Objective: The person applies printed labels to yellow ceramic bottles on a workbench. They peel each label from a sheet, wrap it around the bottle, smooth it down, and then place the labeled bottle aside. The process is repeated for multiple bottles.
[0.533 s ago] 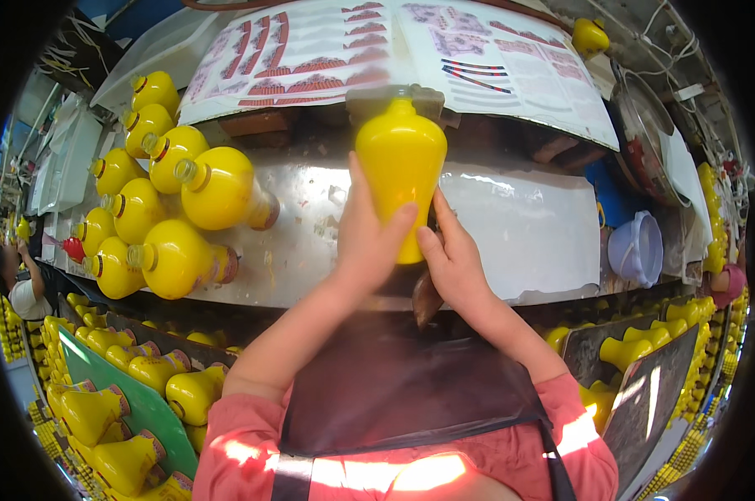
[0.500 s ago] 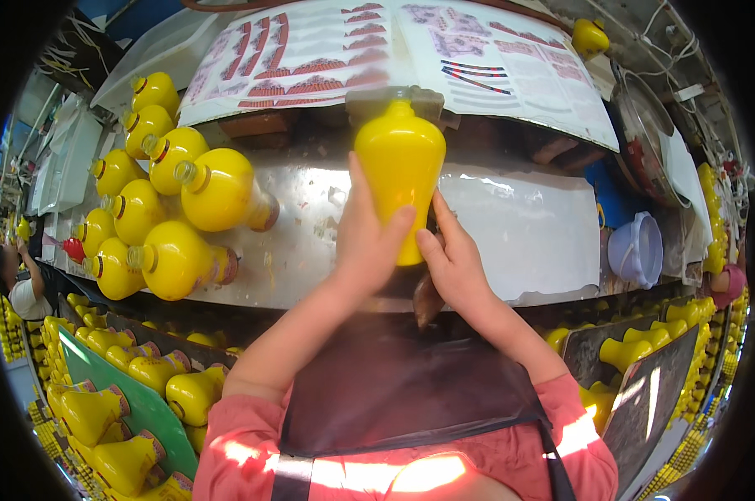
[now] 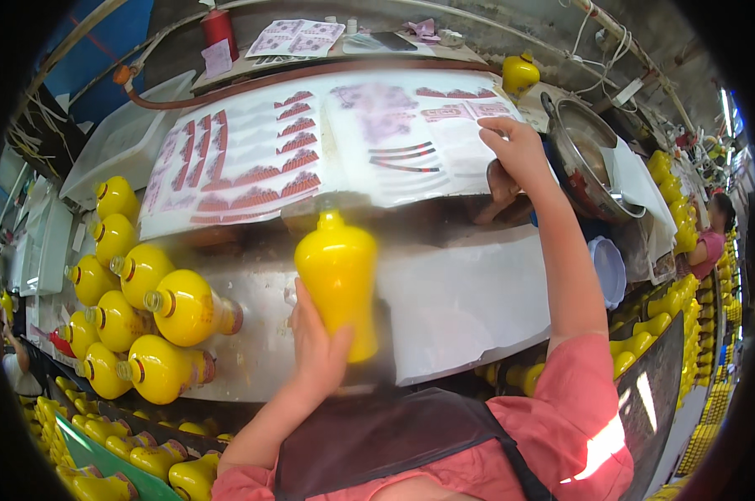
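Note:
My left hand [image 3: 319,351] is wrapped round a glossy yellow bottle [image 3: 337,271] on its left side. The bottle's narrow neck points away from me, against a dark block at the edge of the sheet board. My right hand [image 3: 515,154] is stretched out over the right part of the white board [image 3: 331,159], its fingertips at a printed decal [image 3: 490,110]. Under that palm shows a brown flat piece [image 3: 500,190], apparently held by the curled lower fingers; its kind is unclear. Red and purple decals lie in rows across the wet-looking board.
Several yellow bottles [image 3: 181,309] lie grouped on the left of the metal table [image 3: 252,359]. A metal pan [image 3: 582,138] and a light purple bucket [image 3: 607,271] stand at the right. Crates of yellow bottles flank me below. Another person [image 3: 713,238] is at far right.
My right hand has left the bottle and moved up and right to the decals, the brown piece going with it. My left hand still holds the bottle. The view has shifted.

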{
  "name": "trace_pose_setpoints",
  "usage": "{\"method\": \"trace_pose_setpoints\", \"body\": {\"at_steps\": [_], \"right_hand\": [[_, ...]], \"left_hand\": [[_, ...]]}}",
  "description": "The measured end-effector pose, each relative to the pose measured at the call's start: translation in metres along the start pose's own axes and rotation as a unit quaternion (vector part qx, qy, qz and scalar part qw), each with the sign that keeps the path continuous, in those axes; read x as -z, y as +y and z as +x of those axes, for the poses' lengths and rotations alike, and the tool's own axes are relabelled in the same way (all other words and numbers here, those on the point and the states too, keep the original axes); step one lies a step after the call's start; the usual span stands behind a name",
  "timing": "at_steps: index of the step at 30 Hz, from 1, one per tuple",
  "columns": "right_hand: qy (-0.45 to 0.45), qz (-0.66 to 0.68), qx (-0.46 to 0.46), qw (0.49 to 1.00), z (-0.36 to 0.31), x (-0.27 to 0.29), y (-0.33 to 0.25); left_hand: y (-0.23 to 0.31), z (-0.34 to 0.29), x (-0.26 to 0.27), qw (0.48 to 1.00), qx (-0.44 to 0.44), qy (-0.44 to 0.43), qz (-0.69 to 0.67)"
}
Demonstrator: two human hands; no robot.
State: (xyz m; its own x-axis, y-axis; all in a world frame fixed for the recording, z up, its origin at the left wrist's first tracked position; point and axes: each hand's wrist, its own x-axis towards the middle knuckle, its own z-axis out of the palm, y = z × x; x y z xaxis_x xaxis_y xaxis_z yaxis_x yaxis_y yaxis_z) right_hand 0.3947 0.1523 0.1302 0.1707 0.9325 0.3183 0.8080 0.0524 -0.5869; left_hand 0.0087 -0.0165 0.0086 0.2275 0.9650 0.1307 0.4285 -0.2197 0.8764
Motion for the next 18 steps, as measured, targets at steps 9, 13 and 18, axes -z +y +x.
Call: {"method": "trace_pose_setpoints", "body": {"at_steps": [9,13,18], "right_hand": [[-0.116,-0.202,-0.063,0.970,0.144,-0.042,0.084],[-0.110,-0.287,-0.115,0.945,0.175,-0.062,0.097],[-0.168,-0.317,-0.061,0.932,0.191,-0.070,0.096]], "left_hand": [[-0.001,0.003,0.007,0.999,-0.028,-0.024,0.021],[-0.002,0.005,0.010,0.999,-0.017,-0.040,0.031],[-0.003,0.008,0.011,0.998,0.003,-0.055,0.000]]}}
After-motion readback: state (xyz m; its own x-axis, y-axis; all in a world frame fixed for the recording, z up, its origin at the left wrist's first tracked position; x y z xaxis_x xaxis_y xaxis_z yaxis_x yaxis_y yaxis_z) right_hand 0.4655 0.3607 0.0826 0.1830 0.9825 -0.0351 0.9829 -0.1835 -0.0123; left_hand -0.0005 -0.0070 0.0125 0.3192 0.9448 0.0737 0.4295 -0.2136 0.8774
